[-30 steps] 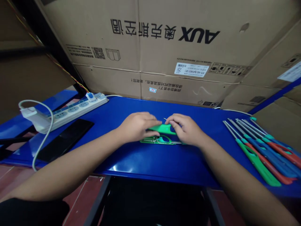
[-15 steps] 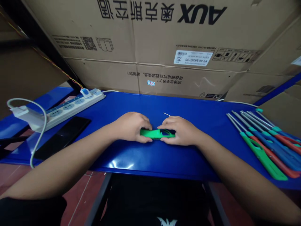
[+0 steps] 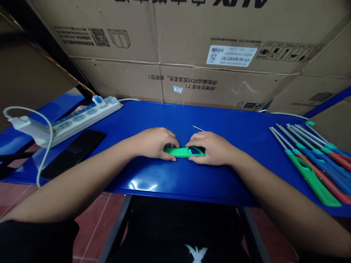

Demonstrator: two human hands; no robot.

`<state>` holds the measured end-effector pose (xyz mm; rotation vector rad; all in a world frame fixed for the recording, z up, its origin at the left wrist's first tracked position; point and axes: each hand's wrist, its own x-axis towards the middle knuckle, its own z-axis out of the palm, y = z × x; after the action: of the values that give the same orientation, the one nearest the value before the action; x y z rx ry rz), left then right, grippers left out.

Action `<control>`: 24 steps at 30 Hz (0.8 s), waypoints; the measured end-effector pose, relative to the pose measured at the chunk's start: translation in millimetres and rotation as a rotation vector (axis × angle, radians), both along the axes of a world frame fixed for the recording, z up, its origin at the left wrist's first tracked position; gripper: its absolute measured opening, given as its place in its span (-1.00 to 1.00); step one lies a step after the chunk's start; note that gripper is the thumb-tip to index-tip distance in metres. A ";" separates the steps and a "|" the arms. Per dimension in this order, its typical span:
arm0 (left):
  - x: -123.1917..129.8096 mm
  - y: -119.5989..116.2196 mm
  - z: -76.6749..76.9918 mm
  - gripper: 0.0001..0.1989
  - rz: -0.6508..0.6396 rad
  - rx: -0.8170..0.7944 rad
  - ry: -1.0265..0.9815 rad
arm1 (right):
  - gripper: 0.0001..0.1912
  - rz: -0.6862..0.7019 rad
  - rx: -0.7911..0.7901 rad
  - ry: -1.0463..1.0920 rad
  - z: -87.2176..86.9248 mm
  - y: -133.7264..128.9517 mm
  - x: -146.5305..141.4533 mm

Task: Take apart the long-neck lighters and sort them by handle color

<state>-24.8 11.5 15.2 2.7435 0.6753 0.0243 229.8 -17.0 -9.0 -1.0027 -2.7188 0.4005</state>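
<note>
A green plastic handle (image 3: 179, 152) with an oval opening near its right end lies sideways between my hands, over the blue table. My left hand (image 3: 159, 143) is closed on its left end, thumb at the near side and fingers at the far side. Around the right end, by the opening, my right hand (image 3: 211, 148) is closed in the same way. A thin metal rod (image 3: 197, 128) shows just beyond my right hand; its near part is hidden behind the fingers.
Several long-nosed lighters (image 3: 315, 179) with green, red and blue handles lie at the right. On the left are a white power strip (image 3: 87, 118) with a cable and a black phone (image 3: 74, 153). A cardboard box (image 3: 186, 78) stands behind the blue table (image 3: 164, 182).
The view has tilted slightly downward, so the box's upper print has moved up out of frame. My right fingers have shifted a little on the handle, showing more of its opening.
</note>
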 end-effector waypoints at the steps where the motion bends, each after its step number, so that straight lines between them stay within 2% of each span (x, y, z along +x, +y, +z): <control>1: 1.0 -1.4 0.3 -0.67 0.006 0.011 0.002 | -0.64 -0.005 0.000 -0.004 0.4 -0.6 -0.7; 6: 4.9 -9.8 3.2 -0.69 0.075 0.081 0.061 | -0.63 -0.020 0.021 -0.039 2.1 -3.3 -2.1; 11: 6.0 -14.6 4.2 -0.72 0.085 0.131 0.114 | -0.65 -0.003 -0.008 -0.010 3.5 -4.0 -0.1; 19: 4.1 -15.2 3.2 -0.71 0.073 0.132 0.081 | -0.61 0.001 0.008 -0.032 3.2 -3.1 1.7; 24: 6.8 -14.1 1.3 -0.70 0.077 0.102 0.121 | -0.63 0.019 -0.041 0.001 2.3 -3.4 0.4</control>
<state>-18.0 -2.6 16.5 2.8334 0.8339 -0.0932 230.3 -20.4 -6.7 -0.9878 -2.7311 0.4619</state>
